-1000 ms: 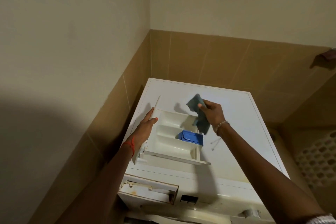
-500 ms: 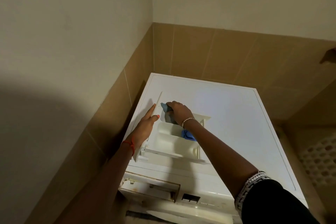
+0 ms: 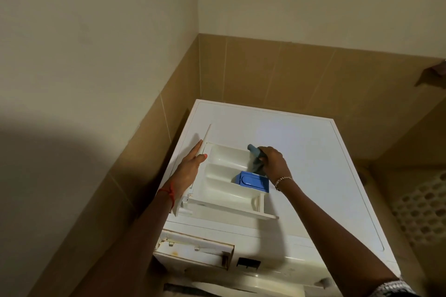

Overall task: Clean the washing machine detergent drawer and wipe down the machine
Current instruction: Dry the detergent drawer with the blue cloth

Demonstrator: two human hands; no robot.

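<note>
A white detergent drawer lies removed on top of the white washing machine, with a blue insert in its right compartment. My left hand presses flat against the drawer's left front panel, fingers extended. My right hand grips a grey-blue cloth and holds it inside the far right end of the drawer's rear compartment. The empty drawer slot gapes at the machine's front left.
Tiled walls close in on the left and behind the machine. A white perforated laundry basket stands at the right. A control knob shows at the machine's front edge.
My right hand lowered the cloth into the drawer's far left corner, then swept it rightwards along the rear compartment. My left hand stayed on the drawer's panel.
</note>
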